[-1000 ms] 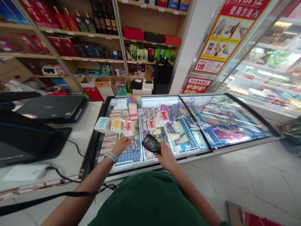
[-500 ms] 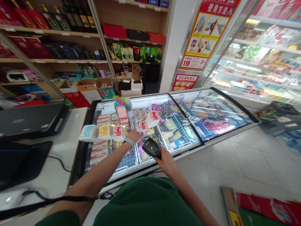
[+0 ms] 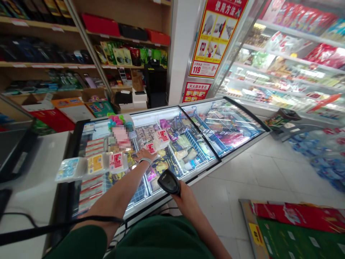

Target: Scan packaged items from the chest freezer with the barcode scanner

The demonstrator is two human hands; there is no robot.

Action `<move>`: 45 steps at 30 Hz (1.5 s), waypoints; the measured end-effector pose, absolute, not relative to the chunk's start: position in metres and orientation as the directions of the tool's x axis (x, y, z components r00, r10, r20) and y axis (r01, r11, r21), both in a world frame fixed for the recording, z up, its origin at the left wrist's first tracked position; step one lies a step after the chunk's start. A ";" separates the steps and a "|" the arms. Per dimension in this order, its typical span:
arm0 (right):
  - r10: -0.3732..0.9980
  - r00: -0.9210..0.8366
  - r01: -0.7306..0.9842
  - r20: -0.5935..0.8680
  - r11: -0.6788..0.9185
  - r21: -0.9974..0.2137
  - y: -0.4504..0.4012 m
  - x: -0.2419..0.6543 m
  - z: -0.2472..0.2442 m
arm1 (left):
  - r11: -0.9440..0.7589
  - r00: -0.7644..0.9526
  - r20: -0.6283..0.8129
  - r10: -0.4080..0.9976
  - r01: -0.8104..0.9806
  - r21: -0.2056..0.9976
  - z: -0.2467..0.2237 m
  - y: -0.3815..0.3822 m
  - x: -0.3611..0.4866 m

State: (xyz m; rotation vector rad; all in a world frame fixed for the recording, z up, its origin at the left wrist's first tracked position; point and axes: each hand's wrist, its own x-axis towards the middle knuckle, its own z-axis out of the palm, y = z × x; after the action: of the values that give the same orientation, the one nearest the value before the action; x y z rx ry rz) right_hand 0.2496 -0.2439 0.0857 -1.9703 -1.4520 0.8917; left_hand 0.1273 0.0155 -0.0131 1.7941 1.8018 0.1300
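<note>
My right hand [image 3: 184, 198] is wrapped round the handle of a black handheld scanner [image 3: 169, 181], held over the front edge of the chest freezer [image 3: 201, 175]. My left hand [image 3: 145, 154] reaches over the freezer's glass top with fingers spread, touching a red-labelled white pack [image 3: 150, 147]. Another red-labelled pack [image 3: 162, 139] lies just beyond it. Left of my hand, a red-labelled pack [image 3: 118, 162], a yellow-labelled pack [image 3: 96, 164] and a blue-labelled pack [image 3: 69, 169] stand in a row. Behind them sits a colourful item [image 3: 116, 120] beside a blurred patch.
A white counter [image 3: 40, 172] with dark equipment adjoins the freezer at left. Shelves of boxes and bags [image 3: 132, 66] rise behind. A bin of red and green goods [image 3: 296, 230] stands at lower right, with bottled water [image 3: 323, 158] beyond.
The view has shifted to the right. My left hand has moved onto the nearer red-labelled pack beside the far one. My right hand keeps hold of the scanner.
</note>
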 end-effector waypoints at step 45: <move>0.989 -0.139 0.698 -0.038 0.071 -0.713 -0.197 0.215 0.114 | -0.119 -0.011 0.525 0.851 0.970 0.213 0.080 -0.133 -0.031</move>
State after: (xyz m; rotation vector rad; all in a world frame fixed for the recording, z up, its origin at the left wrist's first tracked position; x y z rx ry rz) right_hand 0.2148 -0.1968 0.1143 -1.6703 -1.8912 0.8304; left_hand -0.0315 -0.1328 0.0796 2.3462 2.2120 0.9338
